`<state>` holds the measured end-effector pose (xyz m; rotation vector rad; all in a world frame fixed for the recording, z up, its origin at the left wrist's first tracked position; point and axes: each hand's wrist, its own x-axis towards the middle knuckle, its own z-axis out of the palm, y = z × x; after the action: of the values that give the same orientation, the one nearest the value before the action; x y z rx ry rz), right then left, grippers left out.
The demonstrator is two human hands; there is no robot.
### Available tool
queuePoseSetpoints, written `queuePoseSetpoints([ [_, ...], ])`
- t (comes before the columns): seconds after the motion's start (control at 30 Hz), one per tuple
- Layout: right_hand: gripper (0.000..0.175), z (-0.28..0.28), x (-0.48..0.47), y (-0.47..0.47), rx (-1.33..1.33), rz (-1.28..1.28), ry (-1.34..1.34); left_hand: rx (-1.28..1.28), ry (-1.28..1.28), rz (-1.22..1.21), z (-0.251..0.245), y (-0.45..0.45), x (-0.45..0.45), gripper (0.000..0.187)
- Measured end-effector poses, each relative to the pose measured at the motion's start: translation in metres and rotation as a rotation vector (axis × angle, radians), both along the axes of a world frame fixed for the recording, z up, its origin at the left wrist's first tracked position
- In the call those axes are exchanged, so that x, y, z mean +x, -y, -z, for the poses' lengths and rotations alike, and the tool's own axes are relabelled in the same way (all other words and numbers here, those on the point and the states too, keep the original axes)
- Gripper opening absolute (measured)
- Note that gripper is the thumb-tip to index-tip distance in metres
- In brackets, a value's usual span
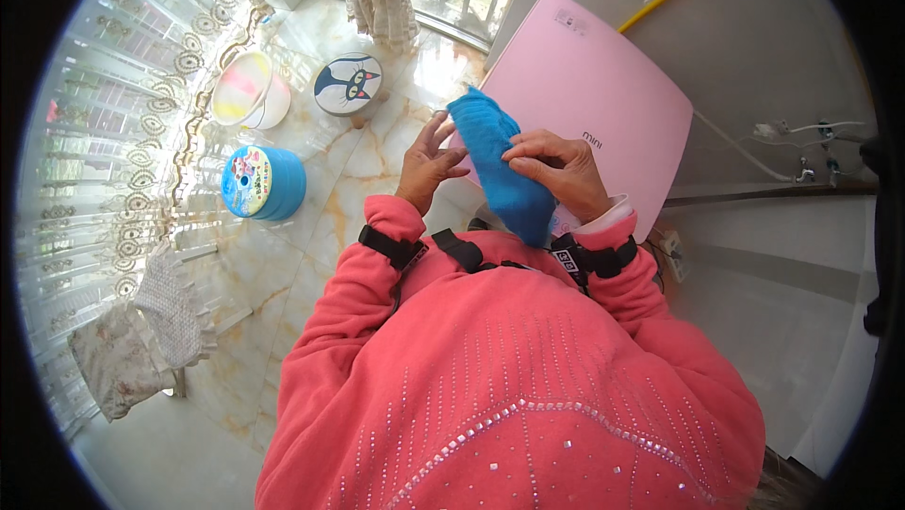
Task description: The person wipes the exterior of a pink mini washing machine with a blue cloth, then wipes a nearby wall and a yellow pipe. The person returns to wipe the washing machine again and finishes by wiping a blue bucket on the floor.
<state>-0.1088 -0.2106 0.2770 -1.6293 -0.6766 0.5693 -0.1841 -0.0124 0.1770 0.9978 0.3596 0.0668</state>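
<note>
A bright blue sock (pixel 495 163) hangs in front of my body, its ribbed cuff at the upper left and its toe end down by my waist. My right hand (pixel 565 167) pinches the sock's edge between thumb and fingers. On the other side, my left hand (pixel 431 160) has its fingers spread close to the cuff; whether a fingertip touches it, I cannot tell. Behind and beneath the sock lies the pink top of a mini appliance (pixel 608 79), which looks like a small washing machine and bears writing.
On the marble-look floor (pixel 318 206) at left stand a blue cartoon-printed drum (pixel 265 183), a pale plastic bucket (pixel 251 91) and a cat-patterned stool (pixel 348 84). Lace curtains (pixel 134 156) line the left. A cushioned chair (pixel 173 305) is lower left. Taps (pixel 806 172) and hoses are at right.
</note>
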Motion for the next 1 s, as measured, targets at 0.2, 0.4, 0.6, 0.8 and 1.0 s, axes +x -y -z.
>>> queuePoseSetpoints([
  [0.2,0.012,-0.005,0.006,0.000,0.003,0.040,-0.156,-0.153,0.123,0.108,0.001,-0.001,0.013,0.033],
  [0.4,0.020,0.027,0.014,0.001,-0.042,0.315,-0.198,-0.188,0.019,0.241,-0.009,-0.006,0.012,0.029],
  [0.6,0.028,0.051,0.019,-0.001,-0.141,0.383,-0.045,-0.147,0.011,0.161,-0.017,-0.001,0.015,0.030],
  [0.8,0.030,0.023,0.011,-0.013,-0.238,0.424,0.487,-0.096,0.000,0.085,-0.014,-0.002,0.013,0.029],
  [1.0,0.032,-0.005,-0.009,-0.033,-0.168,0.206,0.714,0.018,0.014,0.060,-0.023,0.001,0.009,0.029],
])
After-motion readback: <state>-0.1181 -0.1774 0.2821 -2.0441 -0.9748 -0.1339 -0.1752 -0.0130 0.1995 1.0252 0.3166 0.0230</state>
